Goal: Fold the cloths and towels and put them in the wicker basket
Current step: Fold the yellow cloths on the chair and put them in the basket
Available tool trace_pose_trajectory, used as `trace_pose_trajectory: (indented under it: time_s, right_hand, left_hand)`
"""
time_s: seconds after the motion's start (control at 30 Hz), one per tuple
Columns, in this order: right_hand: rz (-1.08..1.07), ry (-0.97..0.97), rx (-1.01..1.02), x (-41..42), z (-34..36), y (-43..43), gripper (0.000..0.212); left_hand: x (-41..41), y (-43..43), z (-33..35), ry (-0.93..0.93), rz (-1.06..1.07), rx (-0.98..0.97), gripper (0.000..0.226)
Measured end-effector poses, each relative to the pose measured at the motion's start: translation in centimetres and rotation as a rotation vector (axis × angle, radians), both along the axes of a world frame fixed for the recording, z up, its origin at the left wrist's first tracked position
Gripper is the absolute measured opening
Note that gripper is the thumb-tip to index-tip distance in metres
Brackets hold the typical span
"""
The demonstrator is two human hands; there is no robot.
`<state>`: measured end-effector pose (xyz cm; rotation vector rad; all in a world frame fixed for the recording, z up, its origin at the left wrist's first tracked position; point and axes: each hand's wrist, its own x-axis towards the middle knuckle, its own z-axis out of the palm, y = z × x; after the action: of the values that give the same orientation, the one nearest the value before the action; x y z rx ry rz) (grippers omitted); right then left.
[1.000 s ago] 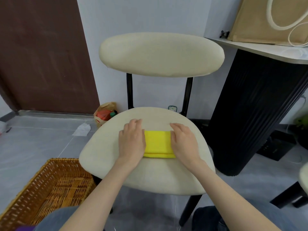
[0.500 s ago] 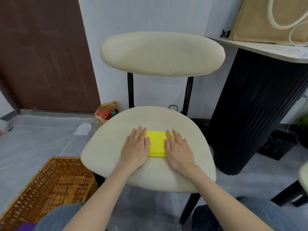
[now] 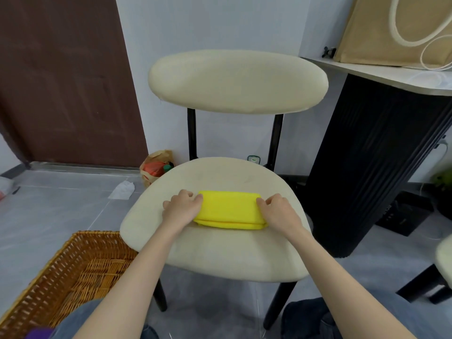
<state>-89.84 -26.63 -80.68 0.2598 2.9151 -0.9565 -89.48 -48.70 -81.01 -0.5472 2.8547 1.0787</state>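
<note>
Yellow cloth is sitting folded into a thick little rectangle in the middle of the chair seat, layered edges facing the person. Left hand has the left end and right hand has the right end, fingers on both curled in and gripping the short ends, not flat on top.

Looks to me like the folding is basically done and this is the pick-up for the basket. Tip for doing it well: keep both ends pinched so all the layers come up together, lift it level, and don't let the middle sag or the fold will pop open. Then swing it down and to the left and lay it flat instead of dropping it.

Wicker basket is on the floor just left of the chair. The part I can see shows only bare weave. There's a purple thing at the bottom edge, but I can't tell if it's actually in the basket.

Other containers: a paper bag on the floor by the wall with something orange-red inside, and a beige tote up on the counter, contents hidden.
</note>
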Motion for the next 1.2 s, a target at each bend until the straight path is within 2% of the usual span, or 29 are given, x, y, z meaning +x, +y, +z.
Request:
trace_pose_trajectory:
  time_s: [0.13, 0.2, 0.3, 0.4, 0.47, 0.53, 0.63, 0.77, 0.9, 1.03, 1.2]
  right_hand:
    - [0.021, -0.035, 0.083, -0.1, -0.3, -0.6, 0.063]
    - [0.037, -0.054, 0.099, -0.3, -0.3, -0.6, 0.064]
    - [0.072, -0.064, 0.082, -1.0, -0.6, -0.7, 0.045]
    - [0.086, -0.043, 0.001, -1.1, -0.6, -0.9, 0.036]
    - [0.073, -0.028, -0.104, -1.0, -0.3, -1.0, 0.036]
    - [0.060, -0.009, -0.228, -0.9, 0.0, -1.0, 0.031]
    - [0.025, 0.009, -0.418, -0.8, 0.2, -1.0, 0.026]
    - [-0.010, 0.007, -0.677, -0.3, 0.7, -1.3, 0.025]
    - [0.015, 0.086, -0.752, 0.7, 1.6, -1.5, 0.020]
    - [0.134, 0.095, -0.801, 1.8, 3.2, -2.3, 0.019]
    - [0.203, 0.043, -0.880, 3.2, 4.9, -4.2, 0.018]
  left_hand:
    - [0.0, 0.5, 0.0, -0.060, -0.005, -0.039, 0.048]
    - [0.1, 0.7, 0.0, -0.085, -0.020, -0.100, 0.051]
    - [-0.2, 0.7, 0.0, -0.116, -0.024, -0.113, 0.053]
    - [-0.4, 0.5, -0.1, -0.129, -0.019, -0.061, 0.053]
    - [-0.6, 0.3, -0.2, -0.086, -0.013, 0.079, 0.047]
    - [-0.5, 0.4, 0.0, -0.009, 0.003, 0.351, 0.031]
    - [0.1, 0.7, 1.2, 0.041, 0.041, 0.650, 0.022]
    - [1.2, 1.0, 2.6, 0.048, 0.121, 0.995, 0.036]
    - [2.1, 0.1, 3.6, 0.067, 0.119, 1.136, 0.037]
    - [2.7, -1.8, 4.2, 0.135, 0.119, 1.117, 0.023]
    - [4.1, -4.5, 5.5, 0.225, 0.082, 1.043, 0.019]
